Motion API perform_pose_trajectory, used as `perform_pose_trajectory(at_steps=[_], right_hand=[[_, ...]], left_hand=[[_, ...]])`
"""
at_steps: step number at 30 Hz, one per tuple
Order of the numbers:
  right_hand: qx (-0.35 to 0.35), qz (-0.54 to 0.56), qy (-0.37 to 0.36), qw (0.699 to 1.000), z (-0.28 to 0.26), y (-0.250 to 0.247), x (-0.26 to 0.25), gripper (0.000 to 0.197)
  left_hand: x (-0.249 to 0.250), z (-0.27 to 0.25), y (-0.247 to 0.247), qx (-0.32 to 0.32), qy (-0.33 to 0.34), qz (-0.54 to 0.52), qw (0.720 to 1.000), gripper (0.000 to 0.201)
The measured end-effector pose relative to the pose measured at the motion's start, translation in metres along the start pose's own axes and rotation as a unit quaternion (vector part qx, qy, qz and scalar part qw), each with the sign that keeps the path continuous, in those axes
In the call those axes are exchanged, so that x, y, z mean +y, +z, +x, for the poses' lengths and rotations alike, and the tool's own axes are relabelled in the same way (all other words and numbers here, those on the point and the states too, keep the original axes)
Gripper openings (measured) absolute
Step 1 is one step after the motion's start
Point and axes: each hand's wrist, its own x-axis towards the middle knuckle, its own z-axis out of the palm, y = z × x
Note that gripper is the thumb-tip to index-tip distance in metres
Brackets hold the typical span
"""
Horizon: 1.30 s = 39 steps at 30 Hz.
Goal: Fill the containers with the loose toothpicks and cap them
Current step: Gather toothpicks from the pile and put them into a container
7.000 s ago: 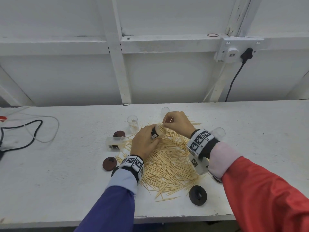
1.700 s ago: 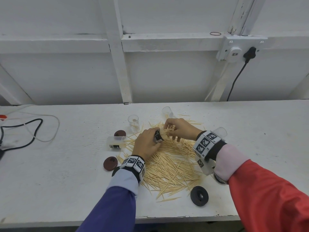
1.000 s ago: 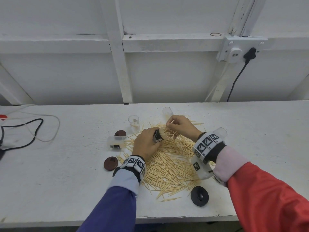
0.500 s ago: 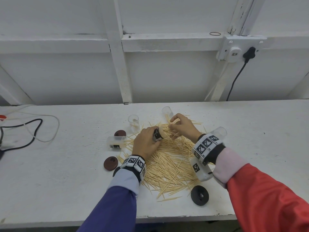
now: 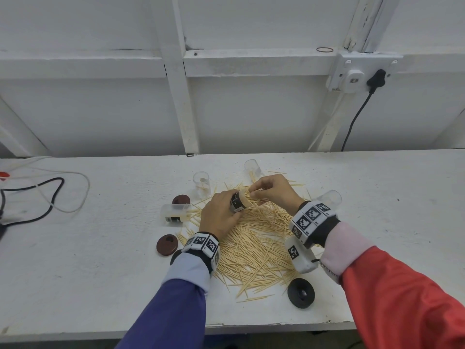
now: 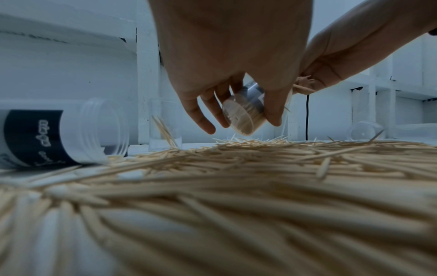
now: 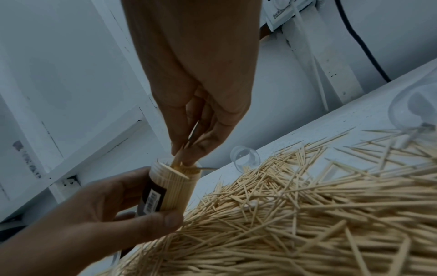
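My left hand point(image 5: 221, 215) grips a clear container point(image 5: 239, 201) with a dark label, tilted and packed with toothpicks point(image 7: 176, 188). My right hand point(image 5: 270, 191) pinches a few toothpicks point(image 7: 176, 161) and holds their tips in the container's open mouth. From below, the left wrist view shows the container's base point(image 6: 238, 116) between my fingers. A wide heap of loose toothpicks point(image 5: 254, 244) covers the white table under both hands. An uncapped labelled container point(image 5: 175, 214) lies on its side left of the heap. Clear empty containers stand or lie at the back point(image 5: 201, 183) point(image 5: 253, 167) and right point(image 5: 328, 199).
Two maroon caps point(image 5: 167, 245) point(image 5: 181, 199) lie left of the heap and a black cap point(image 5: 301, 293) lies near the table's front edge point(image 5: 251, 326). Black and white cables point(image 5: 50, 197) loop at far left. A wall socket with a plugged lead point(image 5: 362, 76) sits behind.
My right hand has brought a pinch of toothpicks down to the mouth of the container. The left hand has kept holding the container nearly still.
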Motion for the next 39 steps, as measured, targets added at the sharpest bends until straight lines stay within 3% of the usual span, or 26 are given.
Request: perform_pose_trajectory(at_steps=[9,14,19,30,36,39], right_hand=[[0.031,-0.036,-0.004,0.999,0.0053,0.0006,0.0021,0.013],[0.049,0.018,0.004,0.999,0.0047,-0.0013,0.0024,0.014],[0.045,0.057,0.004,0.997,0.0027,-0.004,0.0004,0.015],[0.017,0.084,-0.001,0.996,0.0012,0.0015,-0.0028,0.018],[-0.011,-0.059,-0.019,0.998,0.0038,-0.0056,-0.0037,0.035],[0.014,-0.144,-0.047,0.988,0.0058,-0.0046,-0.0022,0.03]], left_hand=[[0.0021,-0.0005,-0.0009,-0.019,0.009,-0.002,1.0,0.053],[0.0017,-0.0002,-0.0011,-0.014,-0.006,0.001,1.0,0.054],[-0.001,0.0006,0.0,-0.003,-0.029,0.0,1.0,0.051],[0.0014,-0.0003,-0.0017,-0.015,-0.012,0.0,1.0,0.053],[0.0002,-0.0003,-0.0005,-0.006,-0.021,0.001,1.0,0.053],[0.0,-0.0009,-0.0003,-0.006,-0.019,0.001,1.0,0.054]])
